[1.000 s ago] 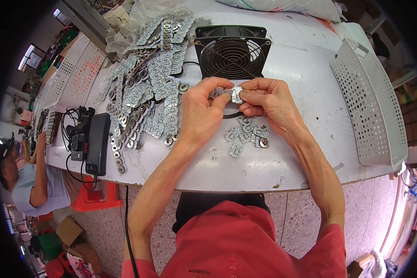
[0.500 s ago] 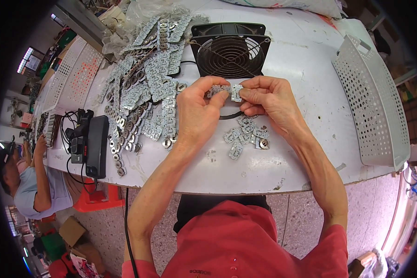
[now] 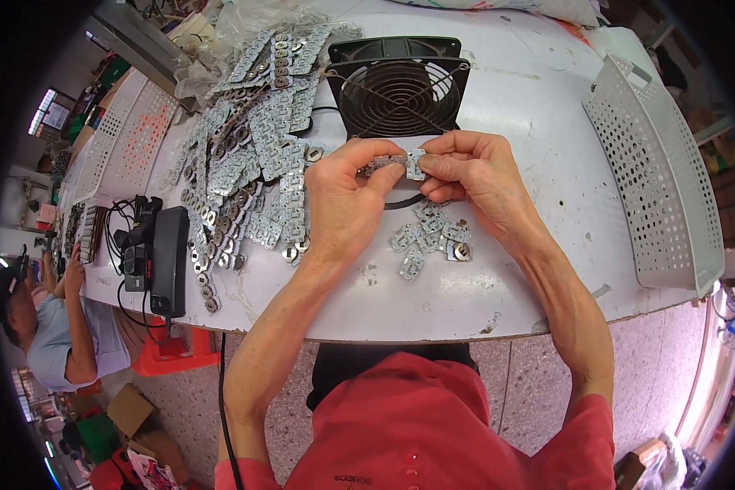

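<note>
My left hand (image 3: 347,192) is closed on a short strip of small silvery metal plates (image 3: 379,163), most of it hidden by the thumb and fingers. Between thumb and fingers, my right hand (image 3: 480,175) pinches a single small plate (image 3: 415,165) at the strip's right end. The two pieces meet or nearly meet; I cannot tell whether they are joined. Just below my hands lies a small heap of loose plates (image 3: 429,229), one showing a round metal disc. To the left spreads a large pile of plate strips (image 3: 282,122), some with round discs.
A black fan (image 3: 400,90) with a wire guard stands beyond my hands. Perforated baskets flank the table, a grey one (image 3: 657,180) at right and a white one (image 3: 126,135) at left. A black power adapter (image 3: 169,261) with cables lies at left. Another person (image 3: 65,327) sits farther left.
The gap between the strip in my left hand and the plate in my right hand has narrowed. The strip has tilted slightly. The whole view has shifted a little.
</note>
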Tool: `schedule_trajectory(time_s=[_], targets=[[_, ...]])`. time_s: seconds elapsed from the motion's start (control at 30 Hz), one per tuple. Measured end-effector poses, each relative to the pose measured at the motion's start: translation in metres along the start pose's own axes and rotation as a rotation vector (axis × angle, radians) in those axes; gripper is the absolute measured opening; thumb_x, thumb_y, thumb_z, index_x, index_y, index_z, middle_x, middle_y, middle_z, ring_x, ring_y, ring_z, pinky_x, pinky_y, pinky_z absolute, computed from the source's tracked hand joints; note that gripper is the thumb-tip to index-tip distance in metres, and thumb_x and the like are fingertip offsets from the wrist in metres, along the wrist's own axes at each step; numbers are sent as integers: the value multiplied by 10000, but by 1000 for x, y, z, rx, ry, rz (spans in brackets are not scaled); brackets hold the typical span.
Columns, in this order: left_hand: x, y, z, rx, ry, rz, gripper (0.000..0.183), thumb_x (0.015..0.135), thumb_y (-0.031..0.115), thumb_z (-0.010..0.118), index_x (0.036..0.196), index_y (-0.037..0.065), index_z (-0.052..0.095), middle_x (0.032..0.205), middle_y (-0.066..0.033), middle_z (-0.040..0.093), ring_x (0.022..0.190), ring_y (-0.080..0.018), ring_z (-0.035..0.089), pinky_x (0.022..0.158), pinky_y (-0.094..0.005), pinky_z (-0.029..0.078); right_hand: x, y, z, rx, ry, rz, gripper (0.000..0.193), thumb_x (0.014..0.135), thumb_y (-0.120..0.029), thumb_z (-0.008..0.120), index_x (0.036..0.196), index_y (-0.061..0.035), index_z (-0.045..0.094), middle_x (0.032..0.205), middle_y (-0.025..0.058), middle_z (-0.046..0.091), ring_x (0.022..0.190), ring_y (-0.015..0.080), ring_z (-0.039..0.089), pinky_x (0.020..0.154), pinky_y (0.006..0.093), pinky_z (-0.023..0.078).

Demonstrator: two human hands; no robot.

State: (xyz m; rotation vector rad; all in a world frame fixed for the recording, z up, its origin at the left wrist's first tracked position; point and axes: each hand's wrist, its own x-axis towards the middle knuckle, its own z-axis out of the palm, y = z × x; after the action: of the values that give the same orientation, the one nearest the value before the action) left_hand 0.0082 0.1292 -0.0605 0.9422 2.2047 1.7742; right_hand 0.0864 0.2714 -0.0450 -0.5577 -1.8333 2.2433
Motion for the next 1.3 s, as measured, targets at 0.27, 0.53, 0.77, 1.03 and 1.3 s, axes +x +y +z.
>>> schedule_trajectory(time_s=[0.27,0.53,0.77,1.03,1.3], targets=[[-2,-2,1,20,0,57,141,749,-50,609,881,-19,647,799,-25,620,677,-64,553,592,-185,441,-2,-1,-1,-2,8,2,202,753,-17,596,903,117,579,743,154,609,606,165,620,543,221,522],[-4,-4,3,68,40,238,120,696,-39,624,809,-11,651,713,-72,610,583,-117,552,529,-233,427,-1,1,-3,16,-9,22,151,752,-20,593,853,92,598,738,133,601,590,149,608,538,214,517],[-3,5,1,10,31,49,149,710,-21,628,857,-6,647,734,-59,607,592,-105,526,540,-220,412,-2,-4,-6,39,-4,66,149,760,-26,598,873,72,599,747,116,600,591,129,604,533,210,513],[-1,-2,0,16,-76,103,235,765,-58,589,989,-3,635,843,-23,599,724,-64,536,642,-189,444,-2,-3,-6,33,2,63,161,763,-40,605,877,73,601,745,105,601,588,115,601,527,189,510],[1,-7,3,-15,-16,142,178,713,-50,589,880,-11,640,777,-90,623,656,-148,591,583,-249,455,1,-4,-5,-2,-68,87,130,760,-35,596,843,62,615,741,104,604,589,112,600,524,188,508]])
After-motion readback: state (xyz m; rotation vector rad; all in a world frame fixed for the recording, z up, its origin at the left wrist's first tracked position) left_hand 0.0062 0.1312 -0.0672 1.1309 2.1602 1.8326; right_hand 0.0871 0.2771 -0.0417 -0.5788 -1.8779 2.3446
